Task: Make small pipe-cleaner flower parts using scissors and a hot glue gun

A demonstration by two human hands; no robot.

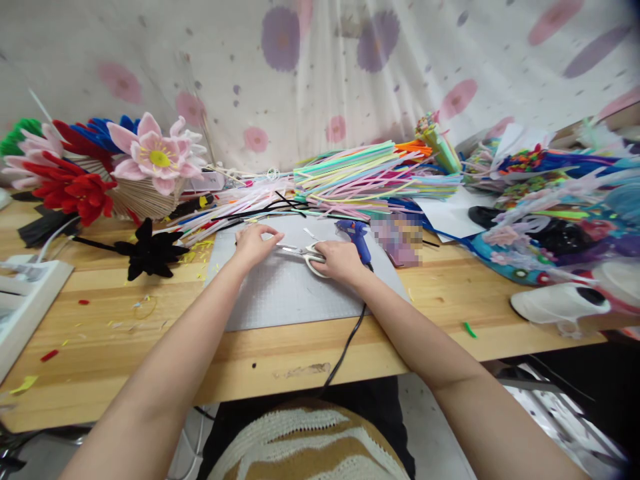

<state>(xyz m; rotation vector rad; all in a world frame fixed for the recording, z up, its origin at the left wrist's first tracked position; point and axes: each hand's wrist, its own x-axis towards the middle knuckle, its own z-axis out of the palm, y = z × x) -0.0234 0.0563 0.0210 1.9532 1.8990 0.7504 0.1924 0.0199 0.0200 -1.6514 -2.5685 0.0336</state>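
Observation:
My right hand point(343, 260) is closed round the white handles of a pair of scissors point(315, 261), whose blades point left over a grey cutting mat point(290, 300). Close to the blade tips is my left hand point(256, 245), its thumb and fingers pinched together. What it pinches, if anything, is too small to make out. A blue hot glue gun point(356, 239) lies on the mat just beyond my right hand, its black cord point(347, 343) running down over the table's front edge. A small whitish strip point(310, 233) rests on the mat above the scissors.
Bundles of coloured pipe cleaners point(350, 173) lie along the back. Fuzzy flowers point(155, 153) stand at the left, near a black flower point(153, 250). A white power strip point(30, 307) is at far left. A white roll point(560, 303) lies on the right.

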